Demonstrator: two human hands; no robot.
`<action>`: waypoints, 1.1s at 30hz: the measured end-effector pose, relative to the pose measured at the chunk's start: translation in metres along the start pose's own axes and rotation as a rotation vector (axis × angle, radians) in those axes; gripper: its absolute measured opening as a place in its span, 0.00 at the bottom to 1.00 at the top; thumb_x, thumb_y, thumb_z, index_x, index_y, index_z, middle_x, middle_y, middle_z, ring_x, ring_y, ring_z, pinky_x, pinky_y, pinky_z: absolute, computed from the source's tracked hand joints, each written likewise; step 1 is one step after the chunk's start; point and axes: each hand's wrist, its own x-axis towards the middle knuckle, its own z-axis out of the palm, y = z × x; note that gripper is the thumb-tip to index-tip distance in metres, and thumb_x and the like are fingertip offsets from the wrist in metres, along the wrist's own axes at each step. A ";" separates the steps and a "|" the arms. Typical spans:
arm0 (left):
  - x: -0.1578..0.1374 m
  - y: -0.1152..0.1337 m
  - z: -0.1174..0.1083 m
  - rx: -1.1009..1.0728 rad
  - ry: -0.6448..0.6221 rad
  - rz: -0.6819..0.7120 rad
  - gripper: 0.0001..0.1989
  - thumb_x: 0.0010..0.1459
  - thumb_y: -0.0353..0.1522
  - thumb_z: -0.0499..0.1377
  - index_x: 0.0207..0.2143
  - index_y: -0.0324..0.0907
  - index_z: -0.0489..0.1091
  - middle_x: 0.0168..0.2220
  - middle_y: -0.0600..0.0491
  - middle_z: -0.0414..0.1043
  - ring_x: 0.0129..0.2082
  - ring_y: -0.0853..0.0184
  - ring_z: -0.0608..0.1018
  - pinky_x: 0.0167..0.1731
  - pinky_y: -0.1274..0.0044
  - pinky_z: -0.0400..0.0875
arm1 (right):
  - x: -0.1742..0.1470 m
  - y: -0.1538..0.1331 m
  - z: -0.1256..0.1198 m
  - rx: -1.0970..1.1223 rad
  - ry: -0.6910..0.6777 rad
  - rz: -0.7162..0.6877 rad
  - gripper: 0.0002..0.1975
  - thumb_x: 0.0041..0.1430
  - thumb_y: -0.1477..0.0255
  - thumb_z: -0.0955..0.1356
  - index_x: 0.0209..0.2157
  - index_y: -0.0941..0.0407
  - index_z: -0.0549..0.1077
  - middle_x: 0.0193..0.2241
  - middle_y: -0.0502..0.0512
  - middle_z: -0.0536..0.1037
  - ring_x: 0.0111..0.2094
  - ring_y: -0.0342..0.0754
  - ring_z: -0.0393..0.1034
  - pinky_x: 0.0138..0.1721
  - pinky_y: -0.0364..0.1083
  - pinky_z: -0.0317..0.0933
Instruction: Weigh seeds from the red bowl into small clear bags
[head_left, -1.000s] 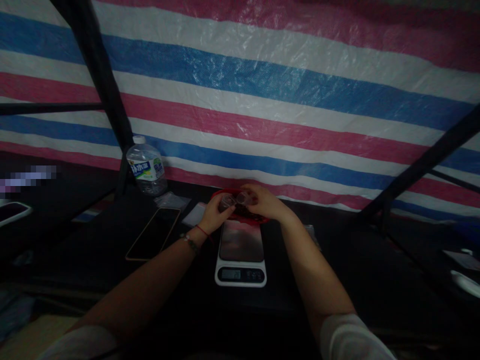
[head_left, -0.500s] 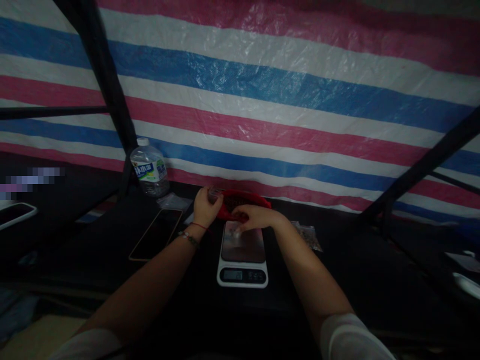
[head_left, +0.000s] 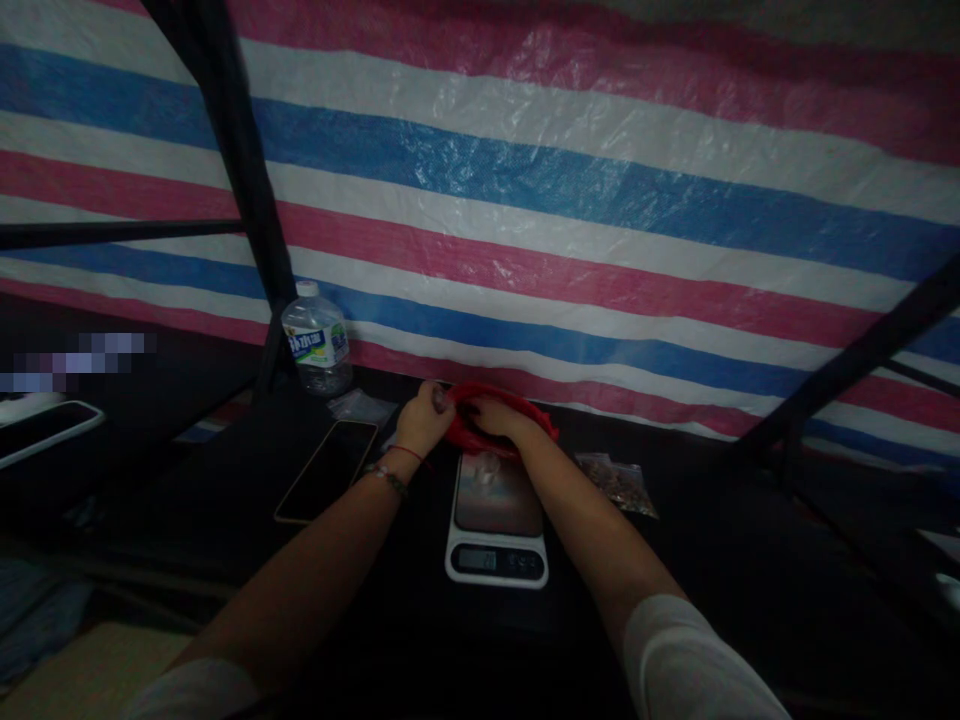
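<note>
A red bag lies with its mouth spread behind a white kitchen scale. My left hand is closed on the bag's left edge, with a small clear item showing at its fingers. Into the bag's mouth reaches my right hand, its fingertips hidden in the dark inside. On the scale's metal plate sits a small clear, crumpled-looking object, too blurred to name. The scale's display is lit.
Right of the scale lie small clear bags with brown bits in them. A phone, flat clear bags and a large plastic bottle are on the left. Black frame posts stand before a striped tarp.
My right hand has moved from above the scale's plate into the red bag, uncovering the clear object on the plate. The whole view has shifted slightly.
</note>
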 end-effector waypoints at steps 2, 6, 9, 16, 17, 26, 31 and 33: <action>-0.001 0.001 0.001 -0.016 0.034 0.012 0.16 0.54 0.37 0.58 0.45 0.43 0.64 0.36 0.47 0.77 0.35 0.59 0.80 0.33 0.74 0.70 | 0.011 0.000 0.002 -0.034 -0.036 -0.042 0.19 0.62 0.75 0.62 0.54 0.59 0.70 0.54 0.63 0.72 0.52 0.52 0.69 0.52 0.46 0.61; -0.003 0.001 0.002 -0.023 0.049 0.026 0.15 0.54 0.36 0.58 0.45 0.44 0.65 0.34 0.48 0.77 0.34 0.60 0.80 0.33 0.75 0.70 | 0.023 0.004 -0.001 -0.119 -0.064 -0.026 0.19 0.61 0.73 0.64 0.53 0.59 0.72 0.53 0.64 0.73 0.51 0.54 0.70 0.52 0.48 0.61; -0.004 0.001 0.003 -0.020 0.050 0.021 0.16 0.54 0.37 0.58 0.45 0.44 0.65 0.34 0.48 0.77 0.34 0.59 0.80 0.33 0.74 0.71 | 0.024 0.008 -0.006 -0.147 -0.078 -0.009 0.18 0.59 0.75 0.66 0.51 0.59 0.73 0.51 0.64 0.75 0.49 0.54 0.71 0.51 0.48 0.61; -0.005 0.003 0.005 -0.030 0.039 0.040 0.15 0.54 0.36 0.58 0.45 0.44 0.65 0.35 0.47 0.77 0.35 0.58 0.80 0.34 0.74 0.70 | 0.024 0.009 -0.007 -0.089 -0.073 -0.066 0.22 0.54 0.80 0.67 0.51 0.58 0.73 0.50 0.61 0.76 0.48 0.51 0.72 0.49 0.45 0.62; -0.005 0.004 0.004 -0.032 0.039 0.042 0.16 0.54 0.36 0.58 0.45 0.44 0.65 0.35 0.47 0.77 0.35 0.58 0.80 0.34 0.74 0.70 | 0.023 0.008 -0.008 -0.093 -0.060 -0.060 0.22 0.53 0.81 0.67 0.51 0.57 0.73 0.49 0.60 0.77 0.48 0.51 0.72 0.49 0.45 0.62; -0.007 0.005 0.003 -0.062 0.063 0.048 0.21 0.54 0.37 0.59 0.50 0.42 0.63 0.38 0.47 0.77 0.37 0.59 0.80 0.36 0.74 0.71 | -0.015 0.012 -0.036 -0.118 -0.160 0.012 0.15 0.52 0.76 0.67 0.42 0.54 0.79 0.39 0.55 0.81 0.37 0.49 0.75 0.38 0.41 0.63; -0.005 0.005 -0.014 -0.095 0.085 0.271 0.21 0.53 0.36 0.58 0.49 0.39 0.65 0.43 0.45 0.74 0.43 0.59 0.77 0.44 0.72 0.71 | -0.032 0.013 -0.034 -0.012 -0.170 0.018 0.28 0.49 0.69 0.71 0.54 0.53 0.72 0.49 0.55 0.77 0.46 0.51 0.73 0.47 0.42 0.63; -0.003 0.006 -0.030 -0.111 -0.057 0.492 0.22 0.51 0.35 0.59 0.49 0.40 0.65 0.47 0.46 0.73 0.46 0.60 0.76 0.48 0.72 0.69 | -0.034 0.008 -0.028 -0.009 -0.188 0.025 0.32 0.48 0.69 0.71 0.57 0.52 0.69 0.52 0.56 0.75 0.48 0.52 0.72 0.48 0.43 0.63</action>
